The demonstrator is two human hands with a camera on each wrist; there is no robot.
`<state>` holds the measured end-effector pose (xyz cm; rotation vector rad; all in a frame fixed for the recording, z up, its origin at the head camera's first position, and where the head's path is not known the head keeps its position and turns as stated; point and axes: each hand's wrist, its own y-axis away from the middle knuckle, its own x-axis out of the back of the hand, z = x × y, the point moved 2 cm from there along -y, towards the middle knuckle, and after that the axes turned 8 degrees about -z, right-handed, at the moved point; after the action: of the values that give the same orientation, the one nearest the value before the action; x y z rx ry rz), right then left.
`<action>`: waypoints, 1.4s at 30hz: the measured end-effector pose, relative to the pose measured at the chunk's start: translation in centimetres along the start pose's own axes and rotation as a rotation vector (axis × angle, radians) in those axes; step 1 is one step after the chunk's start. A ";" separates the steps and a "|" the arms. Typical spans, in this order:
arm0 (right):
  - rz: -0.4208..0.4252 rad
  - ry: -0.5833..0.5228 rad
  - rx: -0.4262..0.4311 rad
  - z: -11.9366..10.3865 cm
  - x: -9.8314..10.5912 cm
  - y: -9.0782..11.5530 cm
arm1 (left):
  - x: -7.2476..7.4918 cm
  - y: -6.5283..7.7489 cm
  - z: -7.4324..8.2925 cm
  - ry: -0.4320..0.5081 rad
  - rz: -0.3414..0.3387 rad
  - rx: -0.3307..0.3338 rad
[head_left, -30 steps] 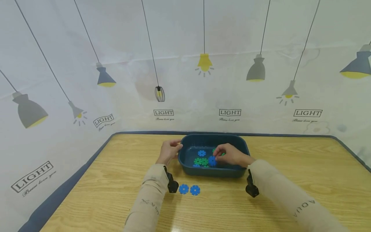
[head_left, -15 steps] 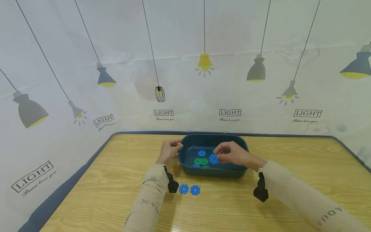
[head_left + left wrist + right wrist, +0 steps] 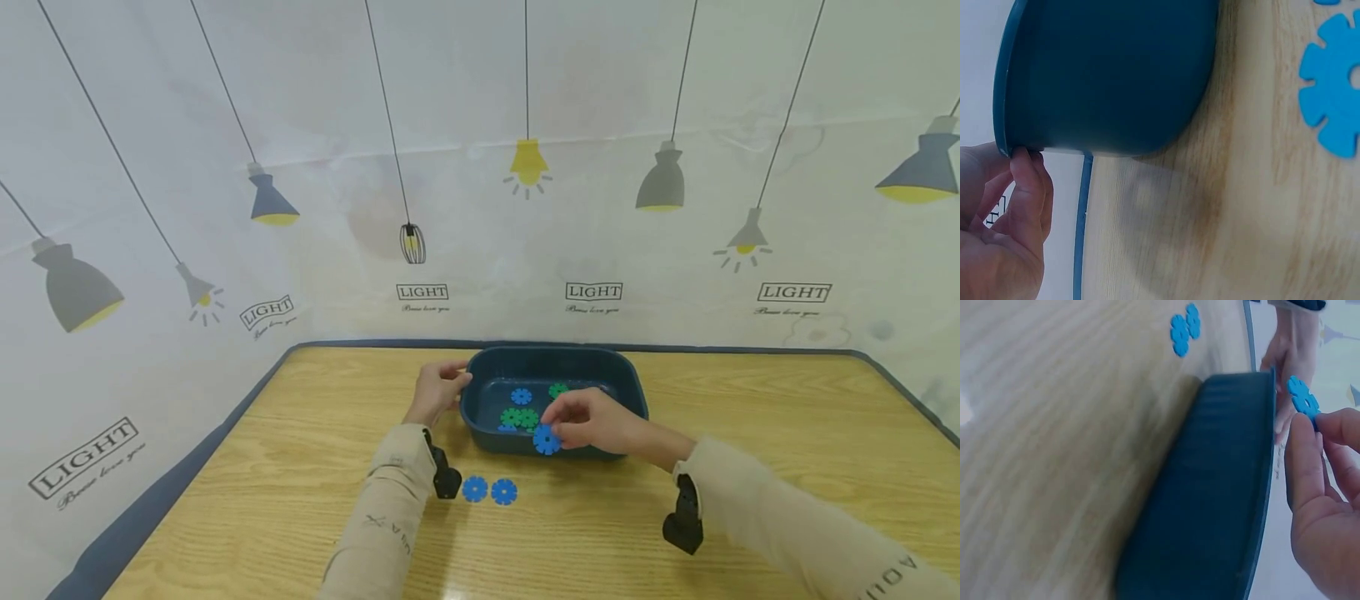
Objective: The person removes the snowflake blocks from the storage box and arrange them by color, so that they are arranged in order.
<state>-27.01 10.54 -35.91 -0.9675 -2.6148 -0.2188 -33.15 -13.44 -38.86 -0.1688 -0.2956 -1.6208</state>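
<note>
In the head view my right hand (image 3: pixel 592 423) pinches a blue notched plastic disc (image 3: pixel 547 439) by its edge, over the front rim of a dark blue basin (image 3: pixel 633 392). The right wrist view shows that disc (image 3: pixel 1302 399) between thumb and fingertips, above the rim. My left hand (image 3: pixel 437 392) grips the basin's left end; in the left wrist view its fingers (image 3: pixel 1027 194) pinch the rim. Inside the basin lie a blue disc (image 3: pixel 521 397), green discs (image 3: pixel 529 418) and a partly hidden blue one at the front.
Two blue discs, one left (image 3: pixel 475 489) and one right (image 3: pixel 504 492), lie flat on the wooden table (image 3: pixel 300 467) in front of the basin. A cloth backdrop (image 3: pixel 480 317) printed with lamps stands along the table's back edge.
My right hand has lifted the blue disc from inside the basin and brought it toward me over the front rim. A green disc behind it now shows more. The left hand stays put.
</note>
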 end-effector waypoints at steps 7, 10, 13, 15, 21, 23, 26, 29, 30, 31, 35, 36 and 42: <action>-0.052 0.020 0.035 0.9 -1.5 0.3 | -0.1 0.0 0.0 0.009 0.001 0.013; -0.062 0.044 0.046 1.3 -2.1 0.4 | -0.1 0.0 0.0 0.007 0.003 0.014; -0.066 0.067 0.061 1.7 -2.6 0.7 | -0.1 0.1 0.0 0.006 0.003 0.018; -0.075 0.072 0.068 2.0 -2.9 0.8 | -0.1 0.1 -0.1 0.007 0.003 0.023; -0.093 0.050 0.064 2.6 -3.9 1.2 | -0.1 0.0 -0.2 0.014 0.005 0.017; -0.080 0.055 0.058 2.9 -4.1 1.2 | -0.1 0.0 -0.3 0.018 0.005 0.013; -0.055 0.083 0.044 3.3 -4.3 1.1 | -0.1 -0.1 -0.3 0.023 0.004 0.009; -0.018 0.147 0.029 3.9 -4.4 0.8 | -0.1 -0.1 -0.2 0.021 0.006 0.011; -0.006 0.175 0.027 4.1 -4.4 0.7 | -0.1 -0.1 -0.2 0.021 0.006 0.012; 0.009 0.206 0.022 4.3 -4.5 0.6 | -0.1 0.0 -0.2 0.022 0.006 0.015; 0.061 0.316 0.020 4.7 -4.6 0.2 | -0.1 0.0 -0.2 0.019 0.001 0.017; 0.071 0.339 0.031 4.7 -4.6 0.1 | -0.1 0.0 -0.2 0.021 -0.001 0.017; 0.119 0.412 0.042 4.3 -4.9 -0.4 | -0.1 -0.1 0.0 0.035 0.000 0.017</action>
<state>-24.93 8.38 -41.75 -0.9454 -2.1729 -0.2967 -33.23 -13.37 -38.90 -0.1272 -0.2823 -1.6189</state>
